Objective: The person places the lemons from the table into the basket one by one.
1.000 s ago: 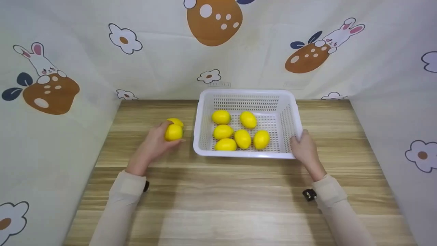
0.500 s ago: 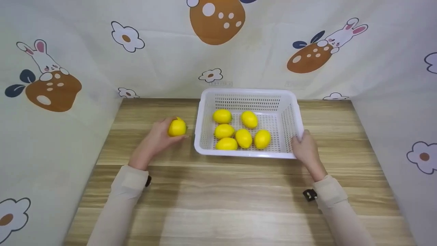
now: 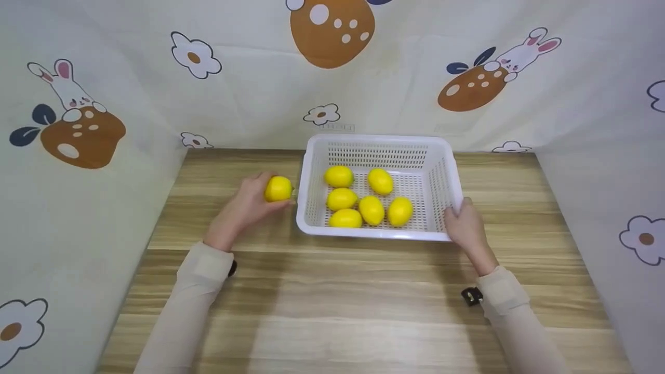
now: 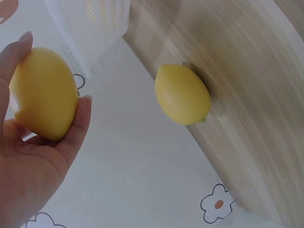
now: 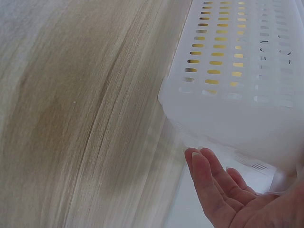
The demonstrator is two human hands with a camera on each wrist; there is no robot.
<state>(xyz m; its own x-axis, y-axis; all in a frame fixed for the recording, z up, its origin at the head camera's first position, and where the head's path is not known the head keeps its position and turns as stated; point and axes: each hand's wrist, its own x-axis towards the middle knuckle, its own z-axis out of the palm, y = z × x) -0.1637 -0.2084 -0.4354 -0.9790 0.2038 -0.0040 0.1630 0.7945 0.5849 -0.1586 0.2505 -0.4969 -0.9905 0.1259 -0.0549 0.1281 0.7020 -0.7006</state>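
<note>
My left hand (image 3: 252, 200) holds a yellow lemon (image 3: 279, 188) just left of the basket, fingers and thumb curved round it. The left wrist view shows that lemon (image 4: 45, 92) up close in the hand (image 4: 35, 171). A second lemon (image 4: 183, 94) lies on the wooden table there; the head view has it hidden by the hand and the held lemon. My right hand (image 3: 467, 228) grips the white perforated basket (image 3: 343, 232) at its front right corner, thumb over the rim. Seen from the right wrist, the fingers (image 5: 202, 173) are against the basket's outside (image 5: 228, 118).
Several lemons (image 3: 371, 210) lie on the basket's floor, mostly toward its left and front. The wood-grain table (image 3: 332, 301) runs back to a patterned cloth (image 3: 249, 93) hanging behind, with more cloth on both sides.
My left hand has moved right and slightly back with the lemon, closer to the basket. The second lemon has dropped out of sight in the head view. The right hand keeps its grip.
</note>
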